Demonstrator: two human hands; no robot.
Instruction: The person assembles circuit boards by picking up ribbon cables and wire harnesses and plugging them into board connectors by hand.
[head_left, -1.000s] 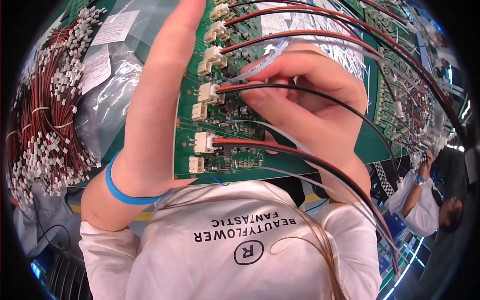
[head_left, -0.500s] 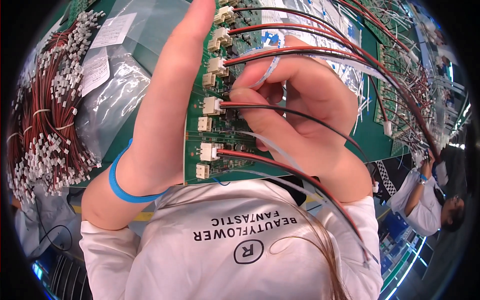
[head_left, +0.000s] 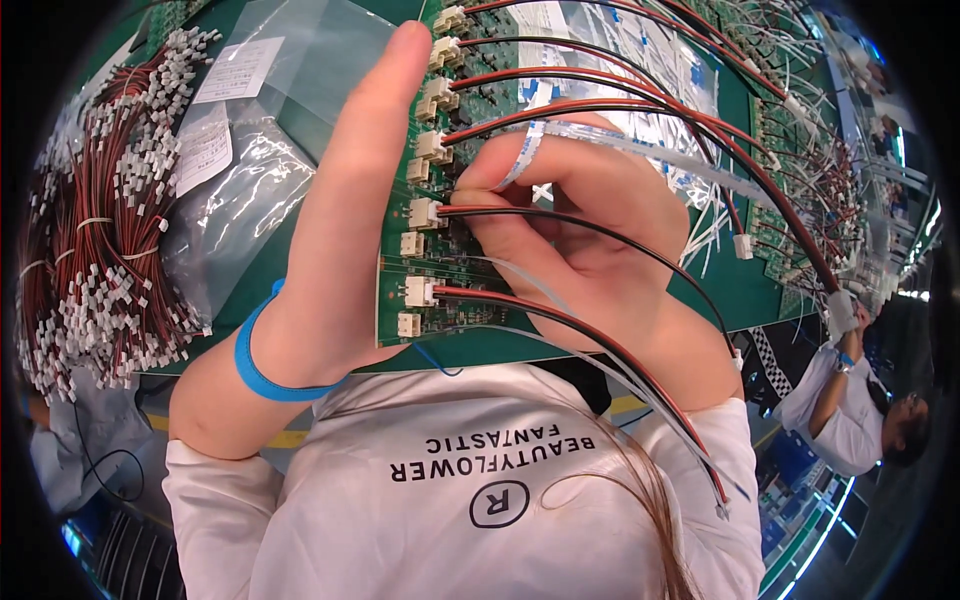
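Pinching a ribbon cable [head_left: 560, 130] between thumb and forefinger, the right hand [head_left: 620, 200] overlaps the circuit board [head_left: 393, 270], left hand's [head_left: 345, 200] grip hidden

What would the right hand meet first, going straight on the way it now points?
Most likely the green circuit board, by its cream plastic connectors. The right hand, pinching a flat white-and-blue ribbon cable, points left toward it; depth is unclear, and they may be touching.
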